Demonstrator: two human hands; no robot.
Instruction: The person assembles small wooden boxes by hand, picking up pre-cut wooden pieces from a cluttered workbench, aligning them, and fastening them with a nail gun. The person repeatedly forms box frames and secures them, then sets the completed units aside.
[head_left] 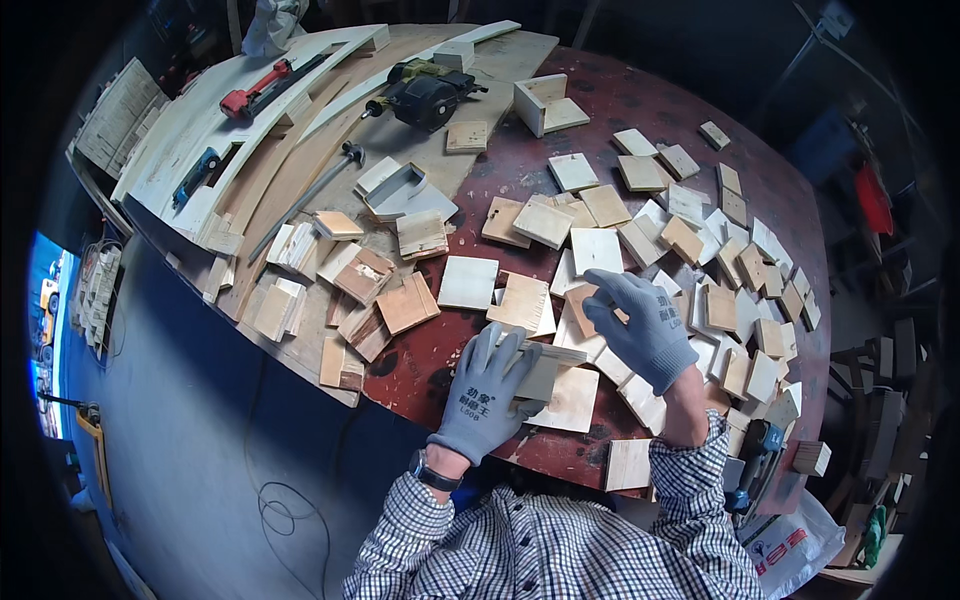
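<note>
My left hand (482,395), in a grey work glove, is closed around a small wooden block (537,378) near the table's front edge. A thin strip of wood (562,354) shows at the block's top. Beneath and beside it lies a flat square wood piece (572,400). My right hand (645,332), gloved alike, hovers over the scattered pieces to the right of the block. Its fingers are bent with thumb and forefinger close together; whatever is between them, if anything, is too small to make out.
Several square wood offcuts (598,250) cover the dark red tabletop (640,90). Farther left lie a hammer (310,200), a circular saw (425,97), a red power tool (258,90) and a blue tool (196,178). A blue nailer (762,462) rests at the right edge.
</note>
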